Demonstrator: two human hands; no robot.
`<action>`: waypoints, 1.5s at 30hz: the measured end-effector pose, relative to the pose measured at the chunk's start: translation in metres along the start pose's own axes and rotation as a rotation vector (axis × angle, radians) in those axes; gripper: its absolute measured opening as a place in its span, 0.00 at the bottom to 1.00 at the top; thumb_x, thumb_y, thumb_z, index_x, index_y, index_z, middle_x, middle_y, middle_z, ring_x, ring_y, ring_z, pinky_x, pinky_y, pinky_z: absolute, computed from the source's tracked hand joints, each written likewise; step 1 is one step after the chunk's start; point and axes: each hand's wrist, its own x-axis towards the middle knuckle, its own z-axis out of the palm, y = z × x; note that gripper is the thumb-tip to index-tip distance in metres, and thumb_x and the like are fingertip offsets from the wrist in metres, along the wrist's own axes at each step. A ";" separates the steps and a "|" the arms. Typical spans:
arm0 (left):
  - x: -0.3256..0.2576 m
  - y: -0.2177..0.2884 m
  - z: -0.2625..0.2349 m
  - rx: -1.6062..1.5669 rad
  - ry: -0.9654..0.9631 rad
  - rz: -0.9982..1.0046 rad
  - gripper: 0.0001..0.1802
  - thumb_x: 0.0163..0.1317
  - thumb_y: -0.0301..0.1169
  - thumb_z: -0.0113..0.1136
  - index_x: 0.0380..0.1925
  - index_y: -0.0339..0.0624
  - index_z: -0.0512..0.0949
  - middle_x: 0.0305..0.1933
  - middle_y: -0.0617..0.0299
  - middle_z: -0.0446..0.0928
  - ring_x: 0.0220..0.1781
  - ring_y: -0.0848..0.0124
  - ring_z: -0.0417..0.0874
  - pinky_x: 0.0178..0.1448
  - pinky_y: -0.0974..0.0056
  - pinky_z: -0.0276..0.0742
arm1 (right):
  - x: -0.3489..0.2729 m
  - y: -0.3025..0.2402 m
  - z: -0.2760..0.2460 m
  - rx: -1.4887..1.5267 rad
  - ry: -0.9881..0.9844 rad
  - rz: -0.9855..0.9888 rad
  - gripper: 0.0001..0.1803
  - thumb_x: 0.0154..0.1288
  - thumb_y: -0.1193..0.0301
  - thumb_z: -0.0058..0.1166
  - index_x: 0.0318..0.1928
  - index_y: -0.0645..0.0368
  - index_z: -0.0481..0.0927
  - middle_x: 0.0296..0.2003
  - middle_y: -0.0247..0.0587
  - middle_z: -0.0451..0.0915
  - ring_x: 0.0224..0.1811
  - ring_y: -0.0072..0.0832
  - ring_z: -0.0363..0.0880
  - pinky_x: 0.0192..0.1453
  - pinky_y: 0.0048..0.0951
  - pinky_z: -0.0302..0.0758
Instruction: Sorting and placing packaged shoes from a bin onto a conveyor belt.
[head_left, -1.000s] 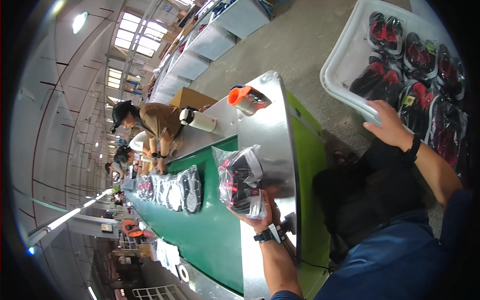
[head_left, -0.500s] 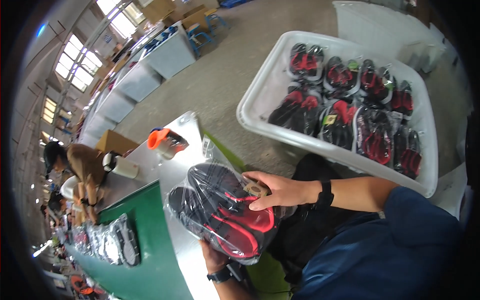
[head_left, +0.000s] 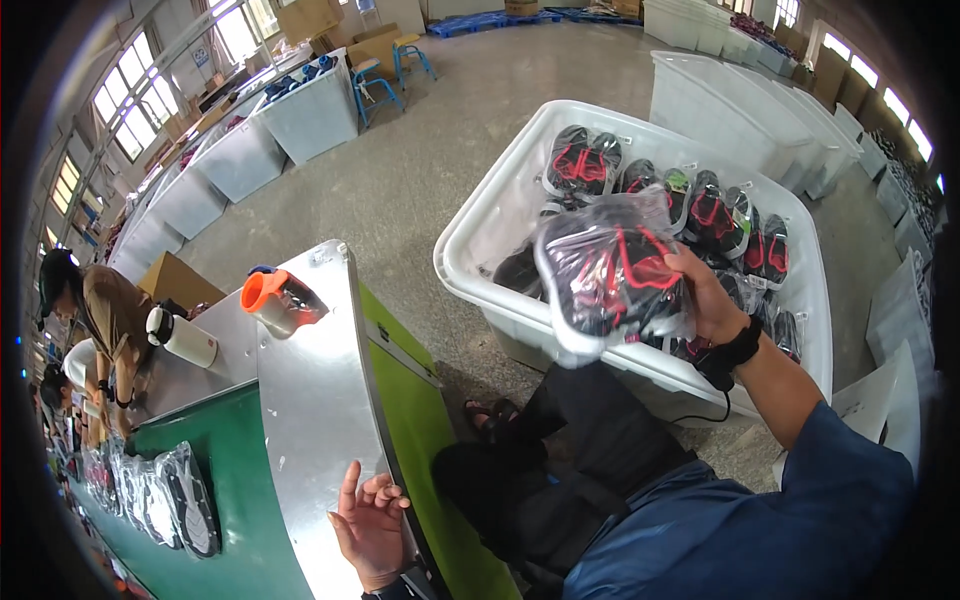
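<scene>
A pair of black-and-red shoes in a clear plastic bag (head_left: 612,270) hangs from my right hand (head_left: 712,298), which grips it by the near right edge. The bagged pair is over the front of a white plastic bin (head_left: 465,250). Inside that bin several more bagged black-and-red shoes (head_left: 715,212) stand in rows, partly hidden behind the held pair. Palm up, my left hand (head_left: 372,525) is empty above the metal edge of the workbench (head_left: 315,400), its fingers loosely spread.
On the bench's green belt (head_left: 240,440) lie several bagged shoes (head_left: 180,495). An orange tape dispenser (head_left: 280,300) and a white bottle (head_left: 185,335) stand on the metal top. Another person (head_left: 115,320) works at far left. More white bins (head_left: 740,110) stand behind.
My right hand has carried the bagged shoes from above the bench rightward to the bin. My left hand has let go of them and stays by the bench. The view has turned right.
</scene>
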 end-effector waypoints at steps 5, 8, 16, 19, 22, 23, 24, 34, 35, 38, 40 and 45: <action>0.002 -0.001 0.002 0.037 0.023 -0.011 0.44 0.75 0.65 0.43 0.75 0.39 0.63 0.54 0.47 0.81 0.49 0.62 0.83 0.51 0.57 0.84 | -0.005 0.037 -0.071 -0.177 0.358 0.158 0.32 0.70 0.53 0.58 0.69 0.53 0.69 0.55 0.36 0.81 0.51 0.29 0.83 0.57 0.34 0.82; 0.002 0.000 0.000 0.032 0.035 -0.005 0.44 0.75 0.64 0.44 0.75 0.39 0.64 0.54 0.48 0.81 0.49 0.62 0.83 0.51 0.58 0.84 | -0.017 0.038 -0.090 -0.924 0.303 0.370 0.30 0.64 0.47 0.63 0.57 0.54 0.81 0.46 0.43 0.84 0.47 0.30 0.84 0.49 0.34 0.81; 0.002 0.001 -0.004 0.011 -0.019 0.006 0.40 0.77 0.58 0.46 0.74 0.36 0.62 0.57 0.48 0.79 0.53 0.60 0.83 0.56 0.56 0.83 | 0.040 0.036 -0.102 -1.376 0.231 -0.130 0.21 0.63 0.56 0.66 0.48 0.58 0.86 0.46 0.51 0.83 0.51 0.43 0.82 0.52 0.40 0.77; 0.001 0.000 -0.001 0.039 0.007 0.013 0.37 0.79 0.56 0.45 0.74 0.37 0.64 0.55 0.48 0.80 0.52 0.61 0.83 0.55 0.57 0.84 | 0.080 0.069 -0.110 -1.494 0.147 -0.433 0.23 0.62 0.55 0.66 0.54 0.53 0.86 0.53 0.50 0.81 0.57 0.46 0.79 0.56 0.44 0.75; 0.002 -0.003 -0.004 0.035 -0.030 0.006 0.38 0.78 0.56 0.46 0.75 0.38 0.62 0.55 0.47 0.80 0.53 0.60 0.83 0.55 0.57 0.84 | 0.088 0.104 -0.108 -1.700 0.076 -0.491 0.27 0.63 0.51 0.63 0.60 0.48 0.84 0.56 0.46 0.79 0.59 0.46 0.76 0.59 0.49 0.71; 0.002 -0.004 -0.005 0.039 -0.034 0.005 0.38 0.78 0.56 0.46 0.75 0.38 0.61 0.55 0.47 0.80 0.53 0.60 0.84 0.55 0.57 0.84 | 0.086 0.114 -0.107 -1.860 0.024 -0.488 0.29 0.64 0.48 0.61 0.62 0.45 0.83 0.56 0.44 0.79 0.60 0.44 0.75 0.61 0.51 0.68; 0.000 -0.005 -0.010 0.039 -0.018 0.002 0.38 0.78 0.56 0.46 0.76 0.40 0.60 0.56 0.46 0.79 0.52 0.60 0.83 0.55 0.55 0.83 | 0.084 0.115 -0.101 -1.849 0.001 -0.400 0.30 0.64 0.45 0.59 0.63 0.43 0.82 0.53 0.43 0.78 0.59 0.43 0.74 0.61 0.49 0.66; 0.006 0.007 -0.003 0.009 -0.181 -0.090 0.39 0.77 0.53 0.51 0.77 0.38 0.61 0.63 0.46 0.78 0.62 0.58 0.81 0.66 0.54 0.78 | 0.069 0.115 -0.096 -1.784 -0.057 -0.284 0.33 0.68 0.47 0.56 0.71 0.41 0.75 0.49 0.43 0.74 0.56 0.41 0.71 0.62 0.47 0.63; 0.007 0.007 -0.002 -0.001 -0.179 -0.093 0.38 0.78 0.53 0.51 0.77 0.38 0.61 0.62 0.45 0.78 0.62 0.58 0.81 0.66 0.54 0.78 | 0.070 0.118 -0.098 -1.778 -0.049 -0.283 0.34 0.68 0.46 0.56 0.71 0.41 0.74 0.50 0.43 0.73 0.56 0.40 0.70 0.63 0.47 0.62; 0.005 0.003 -0.005 -0.006 -0.145 -0.087 0.40 0.77 0.54 0.51 0.77 0.37 0.60 0.62 0.45 0.78 0.63 0.57 0.81 0.67 0.54 0.78 | 0.074 0.117 -0.100 -1.787 -0.085 -0.279 0.35 0.66 0.45 0.57 0.71 0.41 0.74 0.52 0.44 0.74 0.59 0.42 0.70 0.63 0.48 0.62; 0.004 0.001 -0.018 -0.037 -0.071 -0.110 0.41 0.76 0.54 0.52 0.76 0.36 0.60 0.62 0.43 0.79 0.63 0.55 0.81 0.68 0.52 0.77 | 0.081 0.115 -0.104 -1.791 -0.165 -0.264 0.36 0.64 0.44 0.58 0.70 0.43 0.75 0.54 0.45 0.75 0.62 0.45 0.70 0.64 0.50 0.63; -0.006 -0.003 -0.015 0.013 0.185 -0.082 0.34 0.79 0.49 0.46 0.76 0.40 0.61 0.58 0.44 0.78 0.50 0.61 0.80 0.57 0.53 0.79 | 0.086 0.089 -0.035 -1.629 -0.178 -0.359 0.30 0.59 0.51 0.61 0.58 0.54 0.83 0.53 0.50 0.80 0.60 0.48 0.76 0.65 0.51 0.70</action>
